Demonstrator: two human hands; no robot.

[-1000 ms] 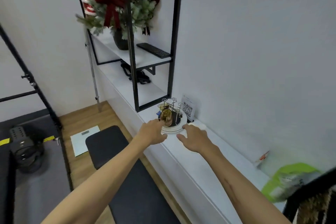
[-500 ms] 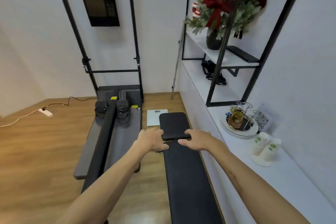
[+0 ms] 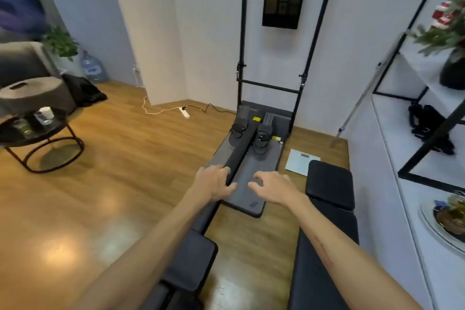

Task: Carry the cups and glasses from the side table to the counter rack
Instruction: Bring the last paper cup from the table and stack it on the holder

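Note:
A round black side table (image 3: 52,133) stands at the far left on a ring base. On it are a white cup (image 3: 46,111), a clear glass (image 3: 43,118) and another glass (image 3: 23,127). The counter rack (image 3: 453,211) sits on a white plate (image 3: 437,229) at the right edge, on the white counter (image 3: 392,148). My left hand (image 3: 214,181) and my right hand (image 3: 274,187) are held out in front of me over the floor, fingers loosely curled, holding nothing.
A black exercise machine (image 3: 251,156) with an upright frame lies ahead. A black padded bench (image 3: 327,209) runs along the counter. A white scale (image 3: 302,161), a power strip (image 3: 185,113) with cable, a water bottle (image 3: 90,68) and a black shelf frame (image 3: 427,143) stand around.
My view has swung left, away from the counter rack toward the room and the side table. Both hands left the rack's plate and now hang free in front of me.

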